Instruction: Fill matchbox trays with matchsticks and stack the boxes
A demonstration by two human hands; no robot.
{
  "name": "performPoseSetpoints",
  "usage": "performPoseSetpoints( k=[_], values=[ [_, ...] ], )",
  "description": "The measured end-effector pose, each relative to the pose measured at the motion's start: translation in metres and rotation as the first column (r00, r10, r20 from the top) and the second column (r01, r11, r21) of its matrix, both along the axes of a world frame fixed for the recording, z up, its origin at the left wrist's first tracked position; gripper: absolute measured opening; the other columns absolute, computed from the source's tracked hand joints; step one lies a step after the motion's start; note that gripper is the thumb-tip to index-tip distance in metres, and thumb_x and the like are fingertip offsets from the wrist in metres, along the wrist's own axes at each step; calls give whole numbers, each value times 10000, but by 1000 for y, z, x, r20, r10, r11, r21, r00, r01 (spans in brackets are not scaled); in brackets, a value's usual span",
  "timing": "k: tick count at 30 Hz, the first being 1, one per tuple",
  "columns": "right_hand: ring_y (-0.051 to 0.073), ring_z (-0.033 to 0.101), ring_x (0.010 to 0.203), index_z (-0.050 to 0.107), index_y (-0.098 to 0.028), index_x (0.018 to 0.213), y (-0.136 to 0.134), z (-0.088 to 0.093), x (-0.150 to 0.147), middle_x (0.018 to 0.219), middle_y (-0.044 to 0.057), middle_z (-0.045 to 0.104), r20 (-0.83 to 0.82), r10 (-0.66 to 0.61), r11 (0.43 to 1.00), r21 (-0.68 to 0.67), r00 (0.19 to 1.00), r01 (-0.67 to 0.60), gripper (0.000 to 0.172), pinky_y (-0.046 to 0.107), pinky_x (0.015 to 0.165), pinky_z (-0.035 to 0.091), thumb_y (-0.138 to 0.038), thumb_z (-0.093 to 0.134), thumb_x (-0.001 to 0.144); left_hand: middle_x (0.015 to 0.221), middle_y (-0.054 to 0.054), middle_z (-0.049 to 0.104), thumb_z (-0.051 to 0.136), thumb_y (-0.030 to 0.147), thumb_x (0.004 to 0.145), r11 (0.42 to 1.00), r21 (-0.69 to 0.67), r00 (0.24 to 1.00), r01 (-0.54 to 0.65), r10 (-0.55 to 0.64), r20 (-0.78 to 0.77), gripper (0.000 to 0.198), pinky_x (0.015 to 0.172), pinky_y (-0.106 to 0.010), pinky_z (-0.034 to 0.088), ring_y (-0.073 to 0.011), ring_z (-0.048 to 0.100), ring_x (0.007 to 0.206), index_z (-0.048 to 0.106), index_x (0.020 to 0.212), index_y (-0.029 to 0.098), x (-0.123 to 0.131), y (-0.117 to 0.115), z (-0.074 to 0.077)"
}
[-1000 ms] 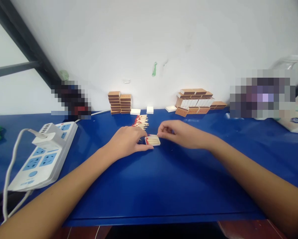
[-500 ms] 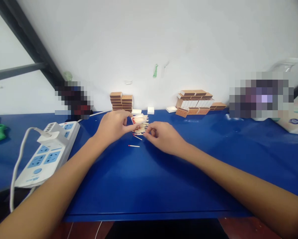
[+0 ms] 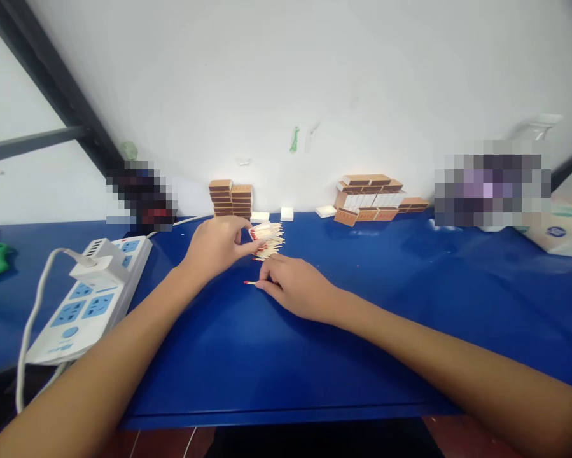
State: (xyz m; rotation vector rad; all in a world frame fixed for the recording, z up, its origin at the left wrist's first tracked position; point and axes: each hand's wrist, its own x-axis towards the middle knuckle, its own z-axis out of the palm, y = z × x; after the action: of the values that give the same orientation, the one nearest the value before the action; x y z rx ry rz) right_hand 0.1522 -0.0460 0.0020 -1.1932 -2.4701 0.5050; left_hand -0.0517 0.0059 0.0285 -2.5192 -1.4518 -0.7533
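My left hand (image 3: 221, 243) is closed on a small white matchbox tray (image 3: 261, 230) with red-tipped matches in it, tilted above the table. Just beside and under the tray lies a heap of loose matches (image 3: 277, 242), partly covered by my hands. My right hand (image 3: 298, 286) is nearer to me, its thumb and forefinger pinched at the plain end of a single match (image 3: 249, 282). That match's red head points left, at the level of the blue table (image 3: 247, 356).
Stacked matchboxes (image 3: 231, 198) stand against the wall behind my left hand, and a larger matchbox stack (image 3: 369, 200) is further right. Several white trays (image 3: 287, 214) sit between them. A white power strip (image 3: 95, 299) with a plug and cable lies at left.
My right hand has moved from the heap toward me and slightly left, to the lone match, and its fingers are now on it. My left hand keeps holding the tray.
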Motion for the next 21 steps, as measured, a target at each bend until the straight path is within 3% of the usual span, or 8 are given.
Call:
performPoseSetpoints(
  k=[8, 12, 16, 21],
  values=[
    [217, 648, 890, 626, -171, 943, -4, 3, -8, 1066, 90, 708, 114, -16, 999, -35, 993, 20, 209, 335, 760, 428, -340, 567, 1051, 667, -4, 656, 759, 526, 863, 999, -42, 1000, 13, -14, -17, 341, 595, -287, 313, -165, 580, 641, 764, 893, 187, 3, -2, 0],
    [214, 654, 898, 618, -172, 936, 0, 14, 6, 1042, 95, 709, 145, 30, 997, -68, 989, -20, 187, 323, 760, 435, -307, 563, 1053, 689, 1, 667, 760, 477, 868, 994, -84, 996, 66, -72, -60, 302, 585, -283, 311, -162, 584, 638, 763, 951, 187, 2, -1, -4],
    [189, 614, 867, 594, -189, 982, 14, 22, 35, 1066, 75, 670, 56, -21, 998, 53, 998, 18, 122, 304, 756, 423, -274, 541, 1052, 729, -12, 685, 773, 467, 857, 978, -127, 974, 167, -184, -134, 312, 568, -278, 304, -156, 579, 620, 741, 945, 169, 7, -3, -9],
    [170, 560, 793, 578, -187, 990, 27, 13, 47, 1024, 62, 633, 51, -67, 991, 120, 996, 61, 117, 291, 704, 391, -274, 529, 1052, 710, 2, 652, 761, 515, 861, 958, -123, 952, 261, -276, -133, 351, 554, -276, 290, -143, 555, 601, 690, 820, 173, 17, -10, -15]
  ],
)
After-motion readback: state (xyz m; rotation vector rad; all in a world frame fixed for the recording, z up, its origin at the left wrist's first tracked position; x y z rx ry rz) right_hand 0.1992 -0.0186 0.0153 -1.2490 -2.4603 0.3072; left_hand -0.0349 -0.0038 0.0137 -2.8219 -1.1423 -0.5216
